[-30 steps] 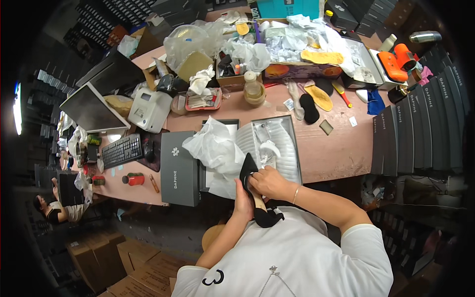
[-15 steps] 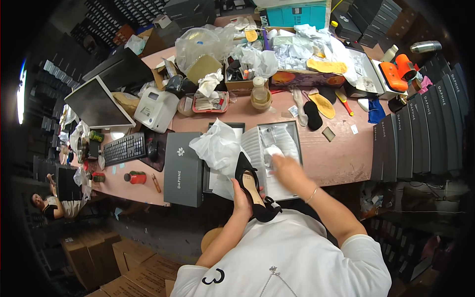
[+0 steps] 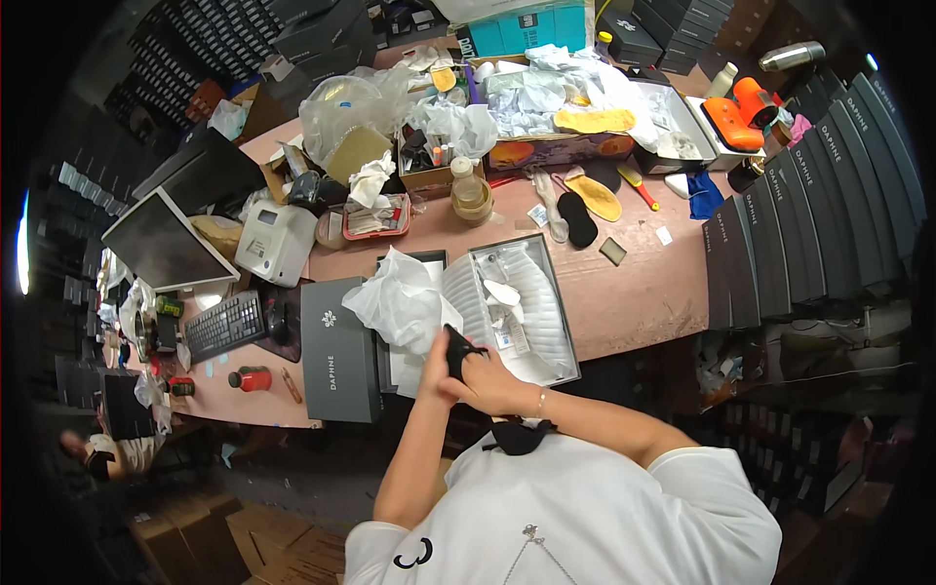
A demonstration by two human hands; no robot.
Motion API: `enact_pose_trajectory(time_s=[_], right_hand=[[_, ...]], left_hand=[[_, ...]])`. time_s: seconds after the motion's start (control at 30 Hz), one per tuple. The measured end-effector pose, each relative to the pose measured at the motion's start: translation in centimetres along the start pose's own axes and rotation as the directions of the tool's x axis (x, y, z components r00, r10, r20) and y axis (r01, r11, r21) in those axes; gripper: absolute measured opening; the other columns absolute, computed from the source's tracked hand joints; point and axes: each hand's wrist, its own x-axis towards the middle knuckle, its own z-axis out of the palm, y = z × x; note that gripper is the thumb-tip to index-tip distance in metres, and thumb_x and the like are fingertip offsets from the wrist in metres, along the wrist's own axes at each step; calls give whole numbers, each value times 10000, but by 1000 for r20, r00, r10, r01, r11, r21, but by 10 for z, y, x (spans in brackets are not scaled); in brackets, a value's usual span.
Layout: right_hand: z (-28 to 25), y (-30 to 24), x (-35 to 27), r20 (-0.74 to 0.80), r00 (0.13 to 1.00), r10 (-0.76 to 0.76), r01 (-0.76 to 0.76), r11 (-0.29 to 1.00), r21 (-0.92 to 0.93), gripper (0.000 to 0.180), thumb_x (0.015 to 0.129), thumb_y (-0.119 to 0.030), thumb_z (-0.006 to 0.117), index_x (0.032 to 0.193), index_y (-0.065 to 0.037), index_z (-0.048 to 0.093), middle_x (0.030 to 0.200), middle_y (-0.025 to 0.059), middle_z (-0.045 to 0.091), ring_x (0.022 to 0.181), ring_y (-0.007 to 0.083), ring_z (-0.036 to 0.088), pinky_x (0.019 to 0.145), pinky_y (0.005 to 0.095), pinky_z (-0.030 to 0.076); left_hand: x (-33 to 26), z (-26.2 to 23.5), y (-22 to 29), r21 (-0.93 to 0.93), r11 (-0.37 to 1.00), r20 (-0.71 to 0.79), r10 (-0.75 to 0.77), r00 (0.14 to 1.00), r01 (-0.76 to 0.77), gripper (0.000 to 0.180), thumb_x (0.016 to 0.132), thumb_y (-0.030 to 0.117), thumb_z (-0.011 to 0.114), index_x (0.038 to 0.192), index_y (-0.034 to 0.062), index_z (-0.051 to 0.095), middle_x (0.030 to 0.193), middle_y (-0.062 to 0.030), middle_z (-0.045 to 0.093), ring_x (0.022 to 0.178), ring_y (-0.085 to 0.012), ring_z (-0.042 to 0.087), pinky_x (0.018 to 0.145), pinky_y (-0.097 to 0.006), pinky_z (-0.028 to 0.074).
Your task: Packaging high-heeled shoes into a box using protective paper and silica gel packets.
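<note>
1. A black high-heeled shoe is gripped in both hands, just in front of the chest and at the near edge of the open shoe box.
2. The left hand is closed round its upper part; the right hand is clenched on it from the right.
3. Its long axis runs from the grip down toward the body, where a second black part shows; both hands are equally near.
4. Crumpled white tissue paper lies just beyond the grip, and the box's ribbed white lining beyond and to the right.
</note>
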Motion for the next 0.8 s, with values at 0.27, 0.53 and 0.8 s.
enact_pose_trajectory(time_s=[0.27,0.53,0.8], right_hand=[[-17,6,10,410,912,8,-162,926,340,668,967,-514,299,826,75,580,827,266,590,823,424,522,812,442,400],[-34,-9,-48,59,991,-122,108,974,198,646,952,-520,382,1086,104,482,1126,288,460,1046,418,466,1053,528,261],[-33,-6,0,86,985,-152,159,984,-82,680,942,-547,378,842,101,560,886,278,527,943,412,503,1051,544,228]], left_hand=[[-6,1,-11,122,973,-92,209,974,-197,399,945,477,503,1036,89,502,862,-31,543,748,-181,578,676,-347,507],[-16,24,-1,142,971,-17,198,980,-194,443,978,466,436,1100,47,512,933,-77,586,802,-159,586,707,-311,512],[-11,25,20,228,936,17,270,963,-267,490,978,513,384,1114,49,461,917,-78,568,821,-179,607,733,-327,540]])
